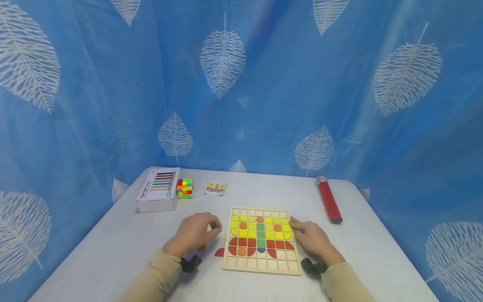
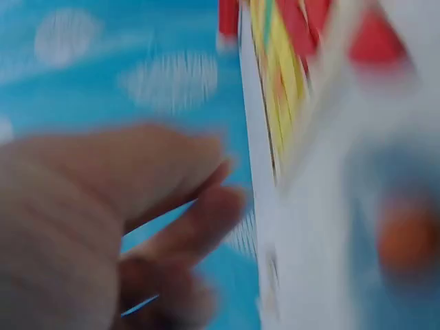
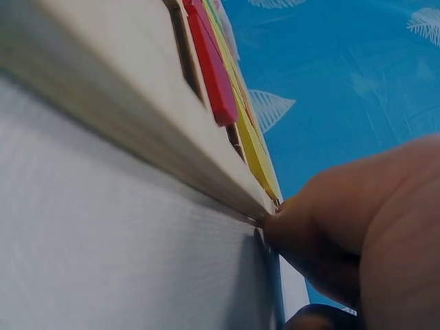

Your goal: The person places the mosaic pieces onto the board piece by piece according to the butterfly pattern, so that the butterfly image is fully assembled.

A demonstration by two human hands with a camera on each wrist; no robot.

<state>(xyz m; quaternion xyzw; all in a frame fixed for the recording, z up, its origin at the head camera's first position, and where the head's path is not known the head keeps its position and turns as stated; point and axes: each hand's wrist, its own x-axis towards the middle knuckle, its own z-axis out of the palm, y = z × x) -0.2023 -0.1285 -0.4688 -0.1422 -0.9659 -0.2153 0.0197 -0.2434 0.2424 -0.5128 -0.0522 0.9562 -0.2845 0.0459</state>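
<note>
A wooden grid board point(image 1: 263, 269) lies on the table, bearing yellow, red, green, blue and orange pieces in a butterfly-like pattern. My right hand point(image 1: 312, 239) grips the board's right edge; in the right wrist view a fingertip point(image 3: 278, 227) touches its side. Left of the board, my left hand point(image 1: 197, 230) hovers with loosely bent fingers. Nothing shows between its fingertips in the left wrist view, though it is blurred. A red quarter-round piece point(image 1: 219, 252) lies beside the board's left edge. A blurred orange piece point(image 2: 407, 237) lies near the left hand.
Farther back stand a white box point(image 1: 157, 203) and a colourful puzzle cube point(image 1: 185, 188). A small butterfly picture card point(image 1: 216, 188) lies behind the board. To the right lies a red glittery tube point(image 1: 329, 201). A blue leaf-patterned curtain point(image 1: 264, 105) surrounds the white table point(image 1: 94, 256).
</note>
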